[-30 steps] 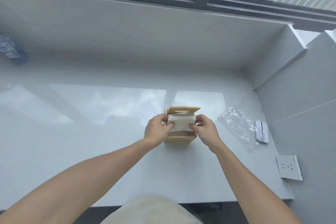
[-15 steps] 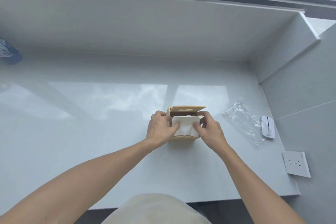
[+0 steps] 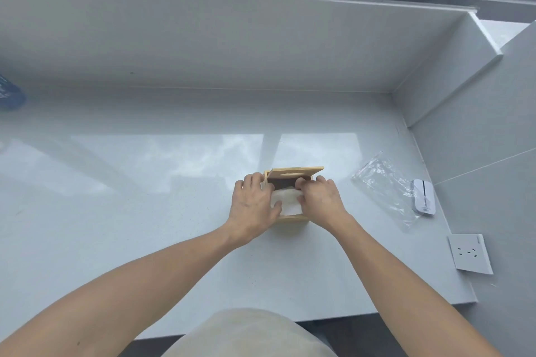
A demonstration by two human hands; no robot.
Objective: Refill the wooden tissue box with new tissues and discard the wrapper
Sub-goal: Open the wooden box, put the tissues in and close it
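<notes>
- Your left hand (image 3: 253, 206) is keeping a grip on the wooden tissue box's (image 3: 290, 219) left side, thumb pressing the white tissues (image 3: 285, 201).
- Your right hand (image 3: 322, 201) is pinching the tissues inside.
- One box is sitting mid-worktop (image 3: 145, 182), lid (image 3: 294, 174) tilted up.
- One clear wrapper (image 3: 385, 190) is lying well right of it, beside one white device (image 3: 424, 196).
- No writing is showing legibly.

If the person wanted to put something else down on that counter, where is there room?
The widest bare stretch lies left of the wooden box, running to the blue object at the far left edge. The strip between the box and the back wall is free too. The right side is crowded: the clear wrapper and a small white device fill it.
</notes>
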